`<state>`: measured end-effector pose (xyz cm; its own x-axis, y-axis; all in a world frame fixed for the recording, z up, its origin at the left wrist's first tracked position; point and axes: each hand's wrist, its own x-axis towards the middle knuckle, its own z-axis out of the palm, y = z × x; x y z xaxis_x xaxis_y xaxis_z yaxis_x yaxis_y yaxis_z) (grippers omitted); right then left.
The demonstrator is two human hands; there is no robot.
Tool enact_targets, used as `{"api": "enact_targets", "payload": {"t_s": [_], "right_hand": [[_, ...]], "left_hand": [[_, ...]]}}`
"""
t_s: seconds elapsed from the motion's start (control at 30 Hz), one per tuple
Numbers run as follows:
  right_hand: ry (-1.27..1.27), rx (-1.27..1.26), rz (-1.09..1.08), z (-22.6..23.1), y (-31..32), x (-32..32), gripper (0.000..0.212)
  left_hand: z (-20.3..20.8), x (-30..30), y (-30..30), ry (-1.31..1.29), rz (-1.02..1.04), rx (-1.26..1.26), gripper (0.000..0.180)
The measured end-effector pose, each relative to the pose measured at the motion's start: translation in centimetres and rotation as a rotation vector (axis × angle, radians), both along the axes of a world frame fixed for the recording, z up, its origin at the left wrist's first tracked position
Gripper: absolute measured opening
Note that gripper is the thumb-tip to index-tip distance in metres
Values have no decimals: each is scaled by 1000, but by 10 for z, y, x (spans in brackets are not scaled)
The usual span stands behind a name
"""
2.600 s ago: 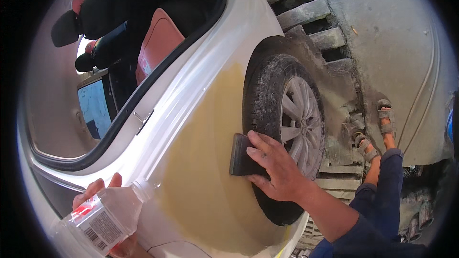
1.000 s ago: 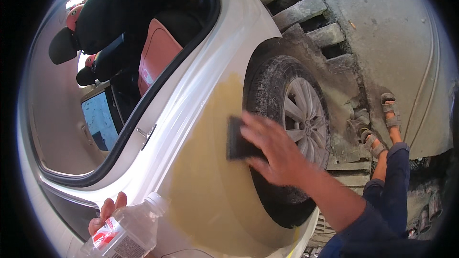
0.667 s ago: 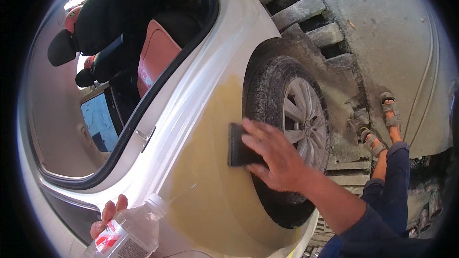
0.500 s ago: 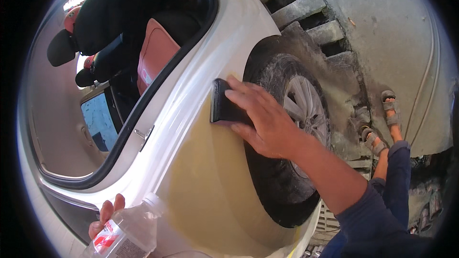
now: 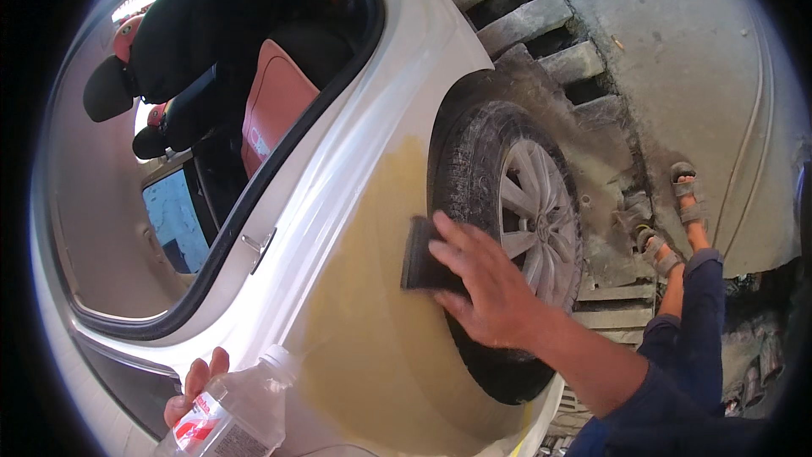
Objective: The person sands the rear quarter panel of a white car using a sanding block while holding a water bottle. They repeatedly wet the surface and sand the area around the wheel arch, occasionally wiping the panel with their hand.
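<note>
My right hand (image 5: 495, 292) grips a dark sanding block (image 5: 425, 258), its fingers over the block's right end. The block lies against the yellowish filler patch (image 5: 359, 330) on the white car's rear fender (image 5: 414, 76), beside the wheel arch. At the lower left, my left hand (image 5: 199, 379) holds a clear plastic bottle (image 5: 254, 402) with a red and white label. The bottle leans to the right, its white top over the panel's edge of the patch. Part of the left hand is hidden behind the bottle.
A dusty tyre and alloy wheel (image 5: 533, 220) sit right of the fender. The door opening (image 5: 182, 317) at left shows dark seats and a pink cushion (image 5: 275, 93). Slatted drain covers (image 5: 529, 17), a hose (image 5: 751, 144) and my sandalled feet (image 5: 672, 220) are on the concrete floor.
My right hand has moved the sanding block down and slightly right over the filler, uncovering the patch's upper part. My left hand and the bottle have shifted slightly.
</note>
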<state>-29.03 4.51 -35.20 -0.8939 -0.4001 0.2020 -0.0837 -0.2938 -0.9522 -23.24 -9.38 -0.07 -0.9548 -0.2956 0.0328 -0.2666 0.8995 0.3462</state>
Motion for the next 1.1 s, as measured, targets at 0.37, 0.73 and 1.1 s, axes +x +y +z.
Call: {"api": "enact_targets", "payload": {"t_s": [0.37, 0.73, 1.1], "right_hand": [[-102, 46, 31, 11, 2, -3, 64], [-134, 142, -58, 12, -12, -15, 57], [-187, 234, -62, 4, -26, -30, 54]], "left_hand": [[-3, 0, -1, -17, 12, -77, 109], [-5, -2, -2, 14, -23, -67, 106], [-8, -7, -1, 28, -17, 14, 103]]}}
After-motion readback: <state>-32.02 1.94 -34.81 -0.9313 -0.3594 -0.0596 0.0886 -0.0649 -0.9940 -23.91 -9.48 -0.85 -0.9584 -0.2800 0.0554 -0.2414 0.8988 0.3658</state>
